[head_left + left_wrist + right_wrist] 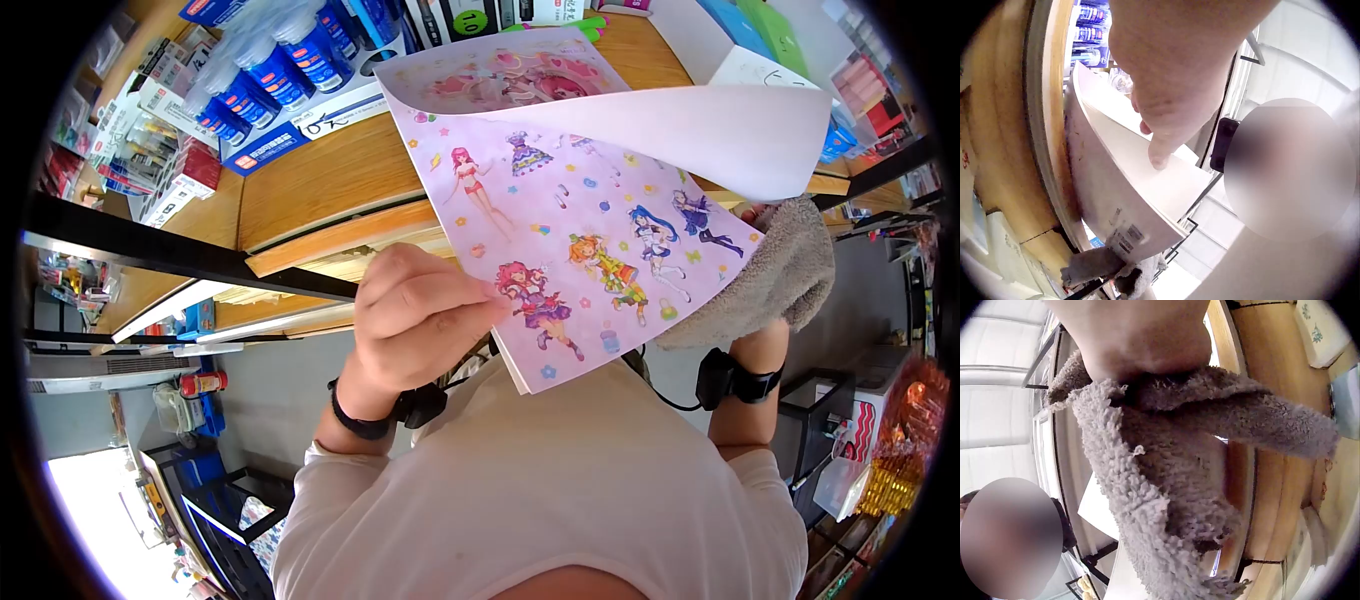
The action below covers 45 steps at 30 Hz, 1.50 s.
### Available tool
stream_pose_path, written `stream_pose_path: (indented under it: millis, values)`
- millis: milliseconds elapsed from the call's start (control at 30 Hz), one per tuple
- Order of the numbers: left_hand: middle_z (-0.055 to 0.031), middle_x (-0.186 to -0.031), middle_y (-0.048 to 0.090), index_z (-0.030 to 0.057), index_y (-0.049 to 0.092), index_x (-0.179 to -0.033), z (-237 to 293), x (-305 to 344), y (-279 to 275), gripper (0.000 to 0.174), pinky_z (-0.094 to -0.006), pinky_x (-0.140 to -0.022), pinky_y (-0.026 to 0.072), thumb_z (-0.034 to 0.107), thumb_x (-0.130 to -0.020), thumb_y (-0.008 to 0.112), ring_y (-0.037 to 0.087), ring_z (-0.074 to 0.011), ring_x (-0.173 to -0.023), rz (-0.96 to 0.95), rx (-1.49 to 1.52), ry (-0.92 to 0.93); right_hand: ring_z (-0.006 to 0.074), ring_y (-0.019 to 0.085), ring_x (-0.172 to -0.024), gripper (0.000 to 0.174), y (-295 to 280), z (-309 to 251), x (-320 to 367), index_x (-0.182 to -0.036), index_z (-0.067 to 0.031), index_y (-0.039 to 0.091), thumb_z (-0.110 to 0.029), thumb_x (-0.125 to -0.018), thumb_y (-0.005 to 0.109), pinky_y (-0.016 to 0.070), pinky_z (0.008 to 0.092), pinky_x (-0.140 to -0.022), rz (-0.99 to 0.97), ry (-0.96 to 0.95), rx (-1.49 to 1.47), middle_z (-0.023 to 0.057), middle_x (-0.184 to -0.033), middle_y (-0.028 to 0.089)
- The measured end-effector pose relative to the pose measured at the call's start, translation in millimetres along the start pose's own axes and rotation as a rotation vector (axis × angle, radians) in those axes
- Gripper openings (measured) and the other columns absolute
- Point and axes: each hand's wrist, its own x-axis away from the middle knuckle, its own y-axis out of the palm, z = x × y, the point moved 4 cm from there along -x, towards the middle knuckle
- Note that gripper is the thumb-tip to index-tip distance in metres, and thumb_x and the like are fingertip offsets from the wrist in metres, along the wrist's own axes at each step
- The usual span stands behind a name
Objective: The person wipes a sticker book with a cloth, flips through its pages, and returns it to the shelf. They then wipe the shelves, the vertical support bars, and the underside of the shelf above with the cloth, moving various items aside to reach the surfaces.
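Observation:
A booklet with printed cartoon figures and outfits lies open in the air before the chest, one page curling over toward the right. My left hand pinches its lower left edge between thumb and fingers; in the left wrist view the left hand is over pale inner pages, and a barcode shows on the back cover. A grey fluffy cloth hangs at my right hand, mostly hidden behind booklet and cloth. In the right wrist view the right hand grips the cloth.
Behind the booklet is a wooden shelf with blue-labelled bottles, pen boxes and a white box. A black metal bar runs along the left. Gold and red shiny goods stand at the far right.

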Motion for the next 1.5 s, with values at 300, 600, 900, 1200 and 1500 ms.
stream_pose_path:
  millis: [300,600,900,1200,1500]
  values:
    - [-0.0074,-0.078,0.06,0.0015,0.064,-0.071,-19,-73,-9,0.019,-0.0257,-0.058,0.0422,0.006,-0.06,0.079,0.055,-0.0189,-0.069,0.289,-0.117,0.042,0.0223,0.058,-0.096,0.033,12,-23,-18,-0.118,-0.0016,0.046,-0.016,-0.09,0.053,0.0458,0.0325,-0.084,-0.011,-0.189,0.212,0.0143,-0.111,0.057]
    - [-0.0056,-0.087,0.059,0.0025,0.056,-0.094,-75,-101,-24,0.022,-0.0231,-0.066,0.0434,0.013,-0.08,0.068,0.055,-0.0106,-0.075,0.504,0.494,-0.356,0.0288,0.059,-0.092,0.032,-49,13,-42,-0.111,0.0013,0.05,-0.021,-0.089,0.053,0.0494,0.034,-0.076,-0.015,0.023,-0.413,0.0172,-0.106,0.056]
    - [-0.0033,-0.081,0.058,0.0005,0.057,-0.084,-55,-64,2,0.015,-0.0186,-0.054,0.0381,0.01,-0.081,0.068,0.048,-0.006,-0.065,0.487,0.345,-0.413,0.0267,0.055,-0.103,0.028,-12,9,8,-0.105,-0.0063,0.047,-0.031,-0.092,0.049,0.0472,0.0484,-0.086,-0.309,0.4,-0.52,0.0154,-0.116,0.053]
    - [-0.0049,-0.099,0.043,0.0048,0.046,-0.108,-23,29,2,0.069,-0.0276,-0.065,0.0399,0.033,-0.058,0.085,0.043,-0.0142,-0.077,0.119,0.051,-0.377,0.0285,0.055,-0.091,0.025,5,18,2,-0.089,-0.0101,0.045,-0.035,-0.089,0.048,0.0481,0.04,-0.075,-0.3,0.448,-0.614,0.0138,-0.098,0.053]
    - [-0.0136,-0.128,0.046,0.0019,0.022,-0.137,-10,70,35,0.068,-0.0399,-0.088,0.0453,0.027,-0.084,0.056,0.05,-0.0245,-0.114,-0.027,1.639,-1.18,0.0267,0.053,-0.087,0.021,2,16,8,-0.084,-0.0089,0.043,-0.028,-0.086,0.05,0.0434,0.0334,-0.076,-0.305,0.453,-0.562,0.0177,-0.1,0.055]
